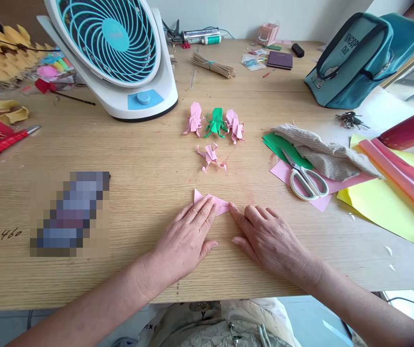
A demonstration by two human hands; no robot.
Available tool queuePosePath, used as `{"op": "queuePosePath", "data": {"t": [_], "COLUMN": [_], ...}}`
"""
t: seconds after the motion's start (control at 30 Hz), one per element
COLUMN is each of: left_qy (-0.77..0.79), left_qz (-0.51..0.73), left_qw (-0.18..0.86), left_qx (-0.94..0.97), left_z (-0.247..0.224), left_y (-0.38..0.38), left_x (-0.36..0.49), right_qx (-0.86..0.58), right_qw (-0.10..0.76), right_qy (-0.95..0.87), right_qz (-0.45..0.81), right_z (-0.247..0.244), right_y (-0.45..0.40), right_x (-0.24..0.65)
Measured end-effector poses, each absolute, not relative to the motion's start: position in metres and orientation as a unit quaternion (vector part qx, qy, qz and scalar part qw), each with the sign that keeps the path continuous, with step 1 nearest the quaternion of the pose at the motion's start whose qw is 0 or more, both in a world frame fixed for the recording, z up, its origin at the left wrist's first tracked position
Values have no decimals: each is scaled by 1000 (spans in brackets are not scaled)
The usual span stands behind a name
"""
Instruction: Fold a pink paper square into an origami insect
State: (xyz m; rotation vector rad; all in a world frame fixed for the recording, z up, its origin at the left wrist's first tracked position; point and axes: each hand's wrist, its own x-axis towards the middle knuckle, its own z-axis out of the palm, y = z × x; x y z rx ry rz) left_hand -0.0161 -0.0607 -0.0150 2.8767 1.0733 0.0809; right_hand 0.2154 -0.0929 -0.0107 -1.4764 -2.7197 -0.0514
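Note:
A folded piece of pink paper (223, 206) lies flat on the wooden table in front of me, partly hidden under my fingers. My left hand (188, 231) rests on it with its fingers stretched out flat. The index fingertip of my right hand (265, 233) touches the paper's right corner; its other fingers are curled and its thumb is out, with nothing seen in them. Just beyond the paper lies a pink origami figure (210, 155). Farther back stand a pink figure (194, 118), a green figure (216, 121) and another pink figure (234, 124) in a row.
White-handled scissors (306, 182) lie on coloured sheets beside a grey cloth (328, 152) at right. Yellow paper (380, 212) spreads farther right. A fan (145, 103) stands back left, a teal bag (351, 62) back right. A blurred-out object (73, 212) lies at left.

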Motion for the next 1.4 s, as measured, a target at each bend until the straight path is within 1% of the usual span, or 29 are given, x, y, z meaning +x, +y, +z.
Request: {"op": "queuePosePath", "data": {"t": [0.4, 0.7, 0.9, 1.07, 1.4], "left_qy": [376, 370, 373, 376, 394], "left_qz": [15, 46, 31, 16, 5], "left_qw": [14, 64, 87, 79, 25], "left_qx": [927, 925, 923, 923, 919], "left_z": [-4, -8, -10, -11, -16], "left_y": [-61, -60, -60, -60, -66], "left_x": [1, -4, -5, -5, -7], "right_qx": [-488, -496, -493, -498, -509], "right_qw": [27, 14, 25, 13, 23], "right_qy": [-873, -868, -870, -867, -861], "right_qz": [4, -4, 0, 11, -3], "right_z": [-10, -12, -10, -5, -12], "right_y": [-94, -95, -95, -93, -95], "right_x": [215, 214, 213, 210, 211]}}
